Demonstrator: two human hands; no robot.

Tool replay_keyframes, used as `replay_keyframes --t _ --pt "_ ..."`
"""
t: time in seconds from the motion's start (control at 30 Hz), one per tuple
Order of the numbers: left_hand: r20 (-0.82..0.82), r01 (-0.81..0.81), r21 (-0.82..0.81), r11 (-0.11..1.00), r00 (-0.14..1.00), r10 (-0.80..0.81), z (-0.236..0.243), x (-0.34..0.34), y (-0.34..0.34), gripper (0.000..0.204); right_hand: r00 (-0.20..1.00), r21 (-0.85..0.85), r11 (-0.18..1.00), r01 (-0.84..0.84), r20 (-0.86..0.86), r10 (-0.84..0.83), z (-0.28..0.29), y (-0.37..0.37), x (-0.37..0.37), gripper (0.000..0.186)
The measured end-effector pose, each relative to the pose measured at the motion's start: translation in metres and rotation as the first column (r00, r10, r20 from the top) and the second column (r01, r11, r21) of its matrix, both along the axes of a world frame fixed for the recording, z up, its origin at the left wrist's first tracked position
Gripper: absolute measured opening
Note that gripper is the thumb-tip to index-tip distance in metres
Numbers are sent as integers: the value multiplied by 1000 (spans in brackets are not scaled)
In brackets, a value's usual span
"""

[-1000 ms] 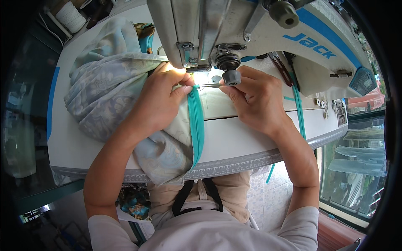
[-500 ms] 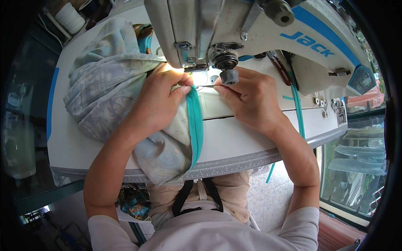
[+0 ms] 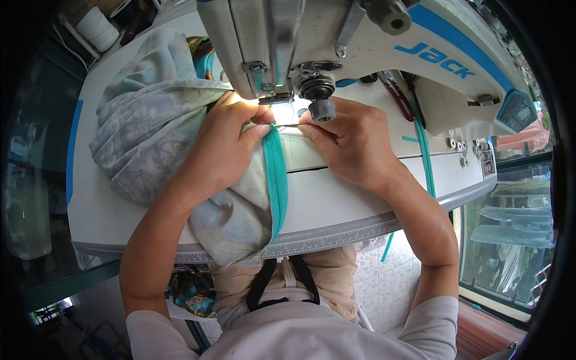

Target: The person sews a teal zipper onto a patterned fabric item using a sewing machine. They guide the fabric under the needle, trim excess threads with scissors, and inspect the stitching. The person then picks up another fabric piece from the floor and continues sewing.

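My left hand (image 3: 219,144) is closed in a pinch on the top end of a teal zipper (image 3: 276,180), beside the lit needle area of a white sewing machine (image 3: 270,48). The zipper hangs down along the edge of a pale patterned fabric (image 3: 150,114), which is bunched under and left of that hand. Between thumb and fingers, my right hand (image 3: 357,141) grips a thin pointed metal tool (image 3: 290,125). Its tip reaches left to the zipper's end; whether it touches is too small to tell. The machine's head partly hides the fingers.
Dark-handled scissors (image 3: 401,99) and a teal strip (image 3: 427,159) lie right of my right hand. Several small bobbins (image 3: 461,146) sit farther right on the white table (image 3: 336,198). A white thread cone (image 3: 97,28) stands far left. A ruler-marked edge (image 3: 336,234) runs along the front.
My right hand and the thin tool have moved slightly left, nearer the zipper's end. My left hand keeps its pinch. The whole view has shifted a little.
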State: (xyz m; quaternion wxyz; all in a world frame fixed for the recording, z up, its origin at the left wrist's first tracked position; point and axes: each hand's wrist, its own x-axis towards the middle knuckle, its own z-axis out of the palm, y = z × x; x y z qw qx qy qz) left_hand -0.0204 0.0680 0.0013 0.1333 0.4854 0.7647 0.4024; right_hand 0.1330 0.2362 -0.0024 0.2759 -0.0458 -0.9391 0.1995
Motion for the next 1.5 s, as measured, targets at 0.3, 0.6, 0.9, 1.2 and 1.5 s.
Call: replay_keyframes --t 0.3,0.6,0.9,1.2,1.5 --pt "-122 16 -5 1000 992 -17 -2 -2 -2 18 1000 -4 1000 12 20 -12 0 -1 -1 6" --pt "-131 22 12 1000 991 -20 -5 -4 -1 15 1000 11 1000 -7 -9 7 -2 -1 -2 4" --pt "-200 38 48 998 979 -28 -9 -4 -1 12 999 207 978 -34 -16 38 5 -1 5 9" --pt "-435 50 8 999 899 -42 1 4 4 19 999 241 970 -36 -31 45 6 -1 6 13" --pt "-325 7 -22 1000 946 -14 5 6 3 20 999 199 980 3 -39 5 7 5 8 3"
